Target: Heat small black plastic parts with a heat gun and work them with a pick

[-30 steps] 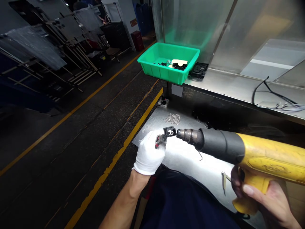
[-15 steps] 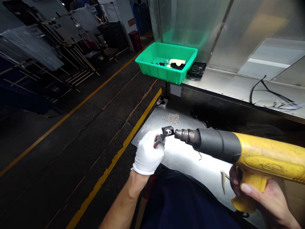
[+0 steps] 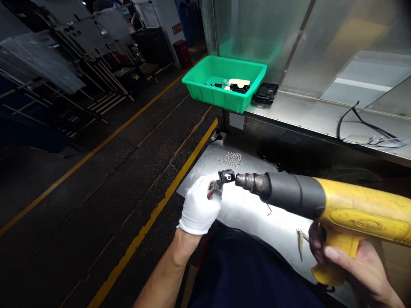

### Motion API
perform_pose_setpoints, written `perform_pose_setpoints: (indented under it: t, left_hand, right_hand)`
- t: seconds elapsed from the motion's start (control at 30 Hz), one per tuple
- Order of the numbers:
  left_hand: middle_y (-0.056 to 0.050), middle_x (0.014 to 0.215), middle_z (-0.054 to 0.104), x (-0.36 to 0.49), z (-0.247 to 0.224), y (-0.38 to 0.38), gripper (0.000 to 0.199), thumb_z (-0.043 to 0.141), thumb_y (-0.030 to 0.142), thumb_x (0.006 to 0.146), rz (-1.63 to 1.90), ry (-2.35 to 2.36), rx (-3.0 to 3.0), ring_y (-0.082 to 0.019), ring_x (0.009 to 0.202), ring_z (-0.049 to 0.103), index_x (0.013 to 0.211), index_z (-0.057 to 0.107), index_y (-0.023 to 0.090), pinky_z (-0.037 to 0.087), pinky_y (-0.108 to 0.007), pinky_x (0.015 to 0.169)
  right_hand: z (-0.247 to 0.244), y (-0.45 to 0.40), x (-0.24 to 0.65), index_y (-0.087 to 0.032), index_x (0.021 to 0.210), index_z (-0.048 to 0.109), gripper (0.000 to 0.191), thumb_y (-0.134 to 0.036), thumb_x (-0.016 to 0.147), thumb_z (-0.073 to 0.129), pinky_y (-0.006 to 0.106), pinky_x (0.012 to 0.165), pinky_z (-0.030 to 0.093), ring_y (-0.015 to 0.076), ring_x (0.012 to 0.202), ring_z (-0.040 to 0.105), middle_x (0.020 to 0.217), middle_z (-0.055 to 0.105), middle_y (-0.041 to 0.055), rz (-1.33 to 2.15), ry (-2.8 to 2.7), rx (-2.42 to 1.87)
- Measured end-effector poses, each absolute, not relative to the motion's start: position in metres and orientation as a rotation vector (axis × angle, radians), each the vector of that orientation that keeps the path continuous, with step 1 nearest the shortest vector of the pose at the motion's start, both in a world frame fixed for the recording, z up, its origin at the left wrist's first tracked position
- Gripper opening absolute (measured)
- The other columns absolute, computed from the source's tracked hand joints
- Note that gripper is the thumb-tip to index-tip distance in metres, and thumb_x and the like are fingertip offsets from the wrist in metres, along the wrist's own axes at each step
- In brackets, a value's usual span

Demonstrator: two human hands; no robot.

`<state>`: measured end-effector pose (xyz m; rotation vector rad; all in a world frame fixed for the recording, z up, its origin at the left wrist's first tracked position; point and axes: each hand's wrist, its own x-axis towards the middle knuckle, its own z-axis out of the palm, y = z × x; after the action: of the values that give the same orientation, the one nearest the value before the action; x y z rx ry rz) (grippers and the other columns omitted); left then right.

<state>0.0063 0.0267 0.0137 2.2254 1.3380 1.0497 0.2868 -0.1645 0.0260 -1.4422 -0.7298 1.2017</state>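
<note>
My left hand, in a white glove, is closed around a small dark tool with red on it, which looks like pliers. At the tool's far end is a small black part with a shiny ring in its middle. My bare right hand grips the handle of a yellow and black heat gun. The metal nozzle of the gun points left, just short of the black part. Some fingers of the right hand are hidden behind the handle.
Many small shiny balls lie on the metal table, beyond the black part. Tweezers and a bent wire lie nearer. A green bin, black parts and glasses sit on the raised shelf.
Both hands, the heat gun and the black part stay almost in place. Only a very slight shift shows.
</note>
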Motion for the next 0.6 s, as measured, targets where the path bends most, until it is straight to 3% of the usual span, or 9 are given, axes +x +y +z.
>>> perform_pose_setpoints:
  t: [0.6]
  left_hand:
    - [-0.002, 0.071, 0.056, 0.0109, 0.0158, 0.0274, 0.02, 0.053, 0.004, 0.078, 1.011, 1.342, 2.22, -0.019, 0.065, 0.053, 0.079, 0.053, 0.023, 0.044, -0.033, 0.065]
  right_hand:
    - [0.0179, -0.163, 0.2902, -0.018, 0.089, 0.068, 0.033, -0.045, 0.078, 0.083, 0.03, 0.046, 0.046, 0.0171, 0.056, 0.056, 0.075, 0.063, 0.0047, 1.241, -0.7, -1.352]
